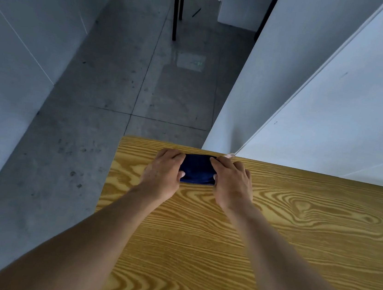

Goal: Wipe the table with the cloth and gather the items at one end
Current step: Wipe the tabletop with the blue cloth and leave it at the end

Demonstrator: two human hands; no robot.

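Note:
A dark blue cloth [197, 171], folded into a small pad, lies on the wooden table [270, 239] close to its far left corner. My left hand [164, 169] grips the cloth's left end, fingers over the top and thumb at the near side. My right hand [230, 179] grips the right end the same way. Both ends of the cloth are hidden under my fingers. No other items show on the table.
The table's far edge meets a white wall panel [335, 102] on the right. Beyond the left edge lies a grey tiled floor [120, 88], with a black furniture leg [177, 10] farther back and a white wall [17, 39] on the left.

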